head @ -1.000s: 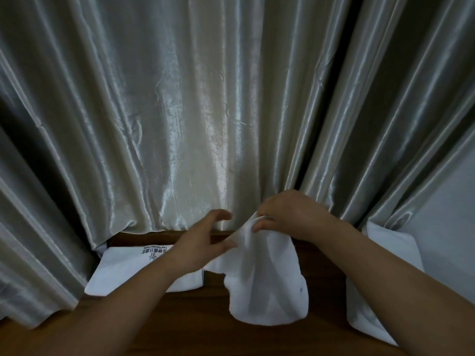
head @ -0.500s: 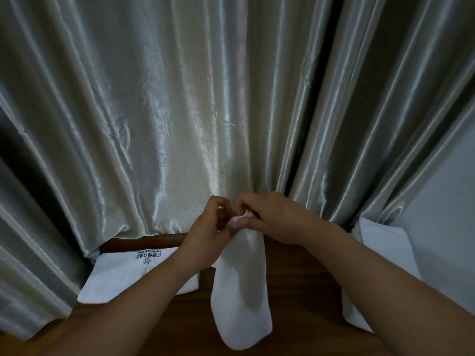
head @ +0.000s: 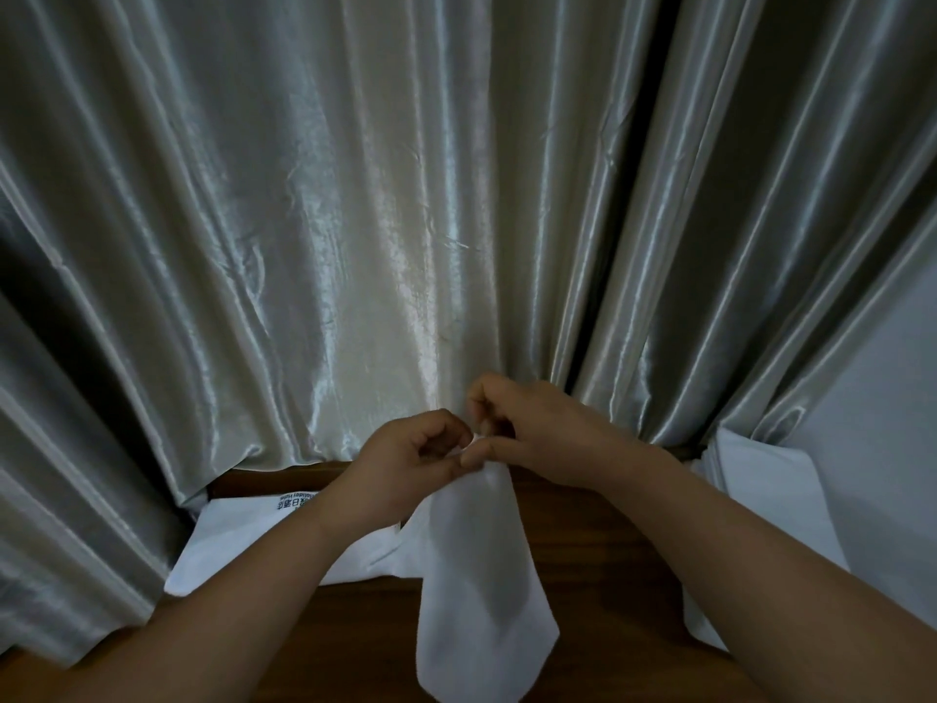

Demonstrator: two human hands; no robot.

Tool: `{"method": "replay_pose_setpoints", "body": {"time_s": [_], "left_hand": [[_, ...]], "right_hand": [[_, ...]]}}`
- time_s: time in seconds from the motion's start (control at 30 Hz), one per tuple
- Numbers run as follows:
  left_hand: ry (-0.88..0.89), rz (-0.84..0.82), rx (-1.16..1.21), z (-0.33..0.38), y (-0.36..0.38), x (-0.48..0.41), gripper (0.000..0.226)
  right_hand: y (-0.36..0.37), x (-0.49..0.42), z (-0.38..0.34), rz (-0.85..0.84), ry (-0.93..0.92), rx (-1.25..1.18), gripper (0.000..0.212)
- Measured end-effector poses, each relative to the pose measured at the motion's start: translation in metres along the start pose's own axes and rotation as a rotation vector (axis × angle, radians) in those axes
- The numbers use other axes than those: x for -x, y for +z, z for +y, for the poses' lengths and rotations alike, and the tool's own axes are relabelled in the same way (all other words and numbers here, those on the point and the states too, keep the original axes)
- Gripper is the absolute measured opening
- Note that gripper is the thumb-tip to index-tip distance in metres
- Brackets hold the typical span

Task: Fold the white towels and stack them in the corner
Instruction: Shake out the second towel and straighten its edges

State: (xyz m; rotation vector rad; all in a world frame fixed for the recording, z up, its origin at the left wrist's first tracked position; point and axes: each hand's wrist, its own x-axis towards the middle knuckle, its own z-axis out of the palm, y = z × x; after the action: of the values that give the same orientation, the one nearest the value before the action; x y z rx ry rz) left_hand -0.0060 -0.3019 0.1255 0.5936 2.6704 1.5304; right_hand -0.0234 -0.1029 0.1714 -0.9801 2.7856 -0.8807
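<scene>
A small white towel (head: 481,586) hangs in the air above the brown wooden table (head: 583,540), doubled into a narrow strip. My left hand (head: 405,464) and my right hand (head: 532,428) meet at its top edge, both pinching the cloth where the corners come together. A flat white towel with printed lettering (head: 248,540) lies on the table at the left, partly under my left forearm. More white cloth (head: 770,504) lies at the right, its far end tucked under the curtain.
A shiny grey-green curtain (head: 355,220) hangs close behind the table and drapes over its back edge. A pale wall (head: 892,423) stands at the right. Bare wood shows between the two lying cloths.
My hands came together, bringing the towel's top corners to one point. The cloth went from a wide sheet to a narrow hanging strip.
</scene>
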Motion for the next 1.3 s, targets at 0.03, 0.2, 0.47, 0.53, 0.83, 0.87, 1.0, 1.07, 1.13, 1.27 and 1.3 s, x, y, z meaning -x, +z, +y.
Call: {"method": "replay_pose_setpoints", "body": {"time_s": [0.03, 0.2, 0.47, 0.53, 0.83, 0.87, 1.0, 1.07, 1.13, 1.27, 1.3], "left_hand": [[-0.008, -0.002, 0.019, 0.0, -0.001, 0.001, 0.007], [-0.028, 0.035, 0.169, 0.011, -0.004, 0.005, 0.01], [-0.001, 0.037, 0.277, 0.048, -0.016, 0.009, 0.02], [0.03, 0.061, 0.309, 0.056, -0.022, 0.011, 0.015], [0.017, 0.28, 0.402, 0.033, -0.063, 0.017, 0.016], [0.001, 0.318, 0.422, 0.026, -0.069, 0.019, 0.016], [-0.105, 0.476, 0.462, 0.001, -0.091, 0.028, 0.016], [-0.16, 0.522, 0.424, -0.013, -0.103, 0.032, 0.018], [-0.199, 0.556, 0.4, -0.025, -0.111, 0.036, 0.017], [-0.233, 0.625, 0.451, -0.041, -0.114, 0.037, 0.011], [-0.245, 0.635, 0.479, -0.046, -0.115, 0.036, 0.01]], "right_hand": [[0.001, 0.001, 0.0, 0.01, 0.005, -0.042, 0.031], [0.019, 0.005, 0.032, 0.238, 0.262, -0.566, 0.017], [0.128, 0.027, 0.144, -0.264, 0.78, -0.346, 0.085], [0.136, 0.036, 0.127, -0.264, 0.904, -0.558, 0.068], [0.134, 0.049, 0.115, -0.196, 0.982, -1.12, 0.019], [0.129, 0.05, 0.116, -0.175, 0.967, -1.182, 0.021], [0.097, 0.054, 0.121, -0.091, 0.9, -1.266, 0.025], [0.084, 0.055, 0.131, -0.036, 0.826, -1.185, 0.029], [0.074, 0.054, 0.139, 0.08, 0.82, -1.117, 0.023], [0.056, 0.043, 0.146, 0.256, 0.832, -1.038, 0.01], [0.052, 0.042, 0.147, 0.26, 0.824, -0.985, 0.013]]}}
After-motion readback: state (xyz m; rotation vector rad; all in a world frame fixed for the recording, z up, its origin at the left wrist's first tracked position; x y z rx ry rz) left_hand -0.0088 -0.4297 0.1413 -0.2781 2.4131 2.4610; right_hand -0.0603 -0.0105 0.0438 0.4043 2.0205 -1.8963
